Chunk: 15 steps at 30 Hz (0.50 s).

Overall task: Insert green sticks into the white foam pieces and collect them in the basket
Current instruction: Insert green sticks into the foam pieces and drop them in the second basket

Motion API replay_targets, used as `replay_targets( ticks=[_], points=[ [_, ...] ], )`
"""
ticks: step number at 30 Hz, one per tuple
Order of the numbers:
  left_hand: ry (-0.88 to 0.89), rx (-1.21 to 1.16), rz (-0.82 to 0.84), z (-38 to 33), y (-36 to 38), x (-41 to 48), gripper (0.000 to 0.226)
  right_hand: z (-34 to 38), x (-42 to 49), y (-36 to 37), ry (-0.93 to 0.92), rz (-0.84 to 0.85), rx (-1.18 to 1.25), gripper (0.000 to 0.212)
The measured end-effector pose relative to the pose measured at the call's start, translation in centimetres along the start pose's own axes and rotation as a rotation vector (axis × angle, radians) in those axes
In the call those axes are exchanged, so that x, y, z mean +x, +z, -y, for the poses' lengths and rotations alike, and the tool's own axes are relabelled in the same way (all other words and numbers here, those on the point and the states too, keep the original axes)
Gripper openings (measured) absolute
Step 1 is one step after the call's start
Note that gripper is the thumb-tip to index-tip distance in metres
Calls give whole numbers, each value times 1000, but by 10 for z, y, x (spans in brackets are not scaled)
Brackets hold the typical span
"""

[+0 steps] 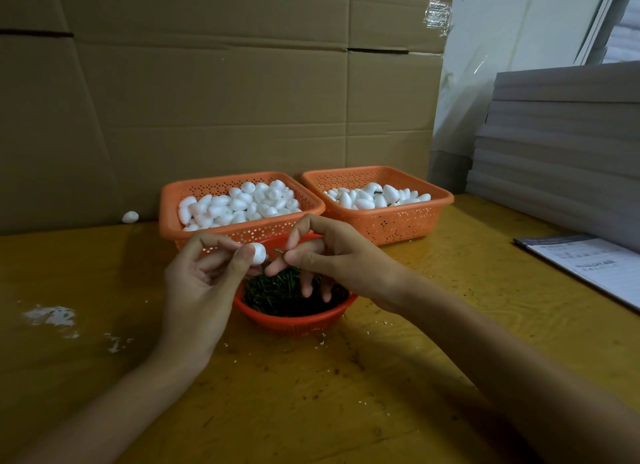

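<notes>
Readable text: none.
Printed sheet (pixel 601 268): lies at the right edge of the tabletop (pixel 346 394); dark header band and rows of dark print, too small and blurred to make out.

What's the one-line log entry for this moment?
left hand: holds foam piece | right hand: pinches green stick | insertion: not yet done

Left hand (pixel 204 276) pinching foam piece (pixel 258 253), right hand (pixel 329 256) pinching green stick (pixel 279 251), apart.
</notes>
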State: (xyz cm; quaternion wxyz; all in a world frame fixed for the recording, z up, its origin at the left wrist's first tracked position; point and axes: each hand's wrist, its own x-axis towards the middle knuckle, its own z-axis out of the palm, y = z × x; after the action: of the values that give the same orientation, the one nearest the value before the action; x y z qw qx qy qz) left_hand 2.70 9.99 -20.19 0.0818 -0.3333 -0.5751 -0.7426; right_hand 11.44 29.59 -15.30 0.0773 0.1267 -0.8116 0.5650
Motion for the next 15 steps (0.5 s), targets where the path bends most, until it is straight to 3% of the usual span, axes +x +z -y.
replay_targets(
  ticks=[11, 15],
  points=[
    [30, 72, 84, -3, 3, -4, 12, -5, 1, 3, 2, 54, -64, 15],
    [62, 146, 121, -2, 3, -6, 19, -9, 0, 6, -75, 64, -135, 18]
  ],
)
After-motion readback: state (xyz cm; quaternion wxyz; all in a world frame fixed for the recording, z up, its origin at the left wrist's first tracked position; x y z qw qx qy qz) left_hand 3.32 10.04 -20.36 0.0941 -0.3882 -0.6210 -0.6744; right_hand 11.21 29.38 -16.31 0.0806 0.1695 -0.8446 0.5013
